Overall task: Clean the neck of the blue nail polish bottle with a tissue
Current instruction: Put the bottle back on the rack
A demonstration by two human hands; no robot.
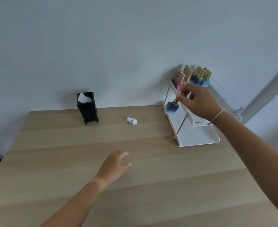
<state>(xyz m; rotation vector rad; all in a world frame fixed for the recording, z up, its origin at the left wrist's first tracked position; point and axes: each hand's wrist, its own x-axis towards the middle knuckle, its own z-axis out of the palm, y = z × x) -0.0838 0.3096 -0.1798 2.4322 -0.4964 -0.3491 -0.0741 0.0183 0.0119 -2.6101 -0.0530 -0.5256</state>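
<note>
**Q:** While the right hand (198, 102) is raised at the acrylic rack (198, 138), what does it hold?

**A:** Its fingers (183, 98) are pinched around the gold cap (180, 97) of the blue nail polish bottle (171, 108). The bottle hangs tilted, its square blue body lowest, in the air at the rack's near left corner, above the tabletop (135, 185). A thin cord (217, 115) circles the right wrist.

**Q:** And the left hand (114, 166)?

**A:** It hovers low over the middle of the tabletop, fingers relaxed and slightly spread, gripping nothing. Whether it touches the wood cannot be told.

**Q:** Where is the tissue?

**A:** A crumpled tissue (132, 120), white with a blue stain, lies on the tabletop between the black holder (87, 108) and the rack, well apart from both hands. The holder stands near the wall with white sheets (84, 97) showing at its open top.

**Q:** What occupies the rack?

**A:** On the upper tier stand gold-capped bottles: pink ones (180, 81) at left, blue and teal ones (200, 77) at right.
</note>
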